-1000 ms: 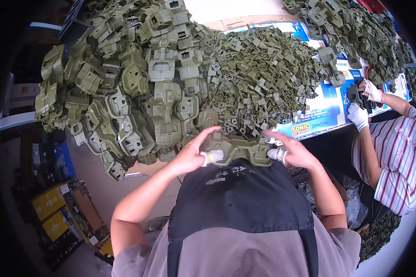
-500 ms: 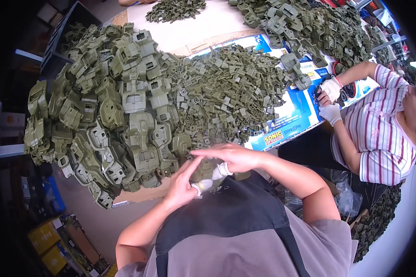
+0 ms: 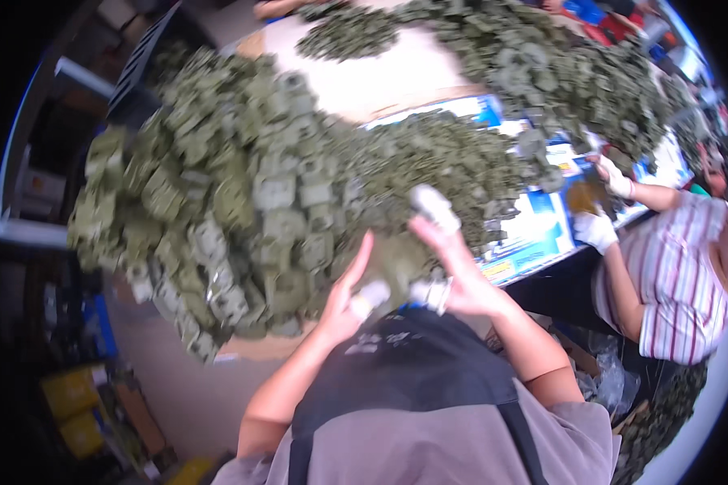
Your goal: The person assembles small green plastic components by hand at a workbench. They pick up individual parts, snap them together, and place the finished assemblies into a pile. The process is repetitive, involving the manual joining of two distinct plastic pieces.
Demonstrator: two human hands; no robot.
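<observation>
A green moulded plastic part, blurred by motion, lies between my two hands just above the dark apron. My left hand grips its left side, with the white-wrapped thumb against it and the fingers stretched upward. My right hand has its white-wrapped thumb at the part's right side, while a finger in a white cover points up and away from it. Right behind the hands is a heap of small green plastic pieces. Larger green vehicle-like shells are piled high on the left.
At the right a co-worker's white-gloved hand works near a brownish item. Blue-and-white printed card covers the table there. More green parts lie at the far right. A dark crate stands far left.
My hands have moved apart from their earlier position close together over the part. My right finger is now raised. The whole view has shifted and blurred, and the co-worker's hands have spread.
</observation>
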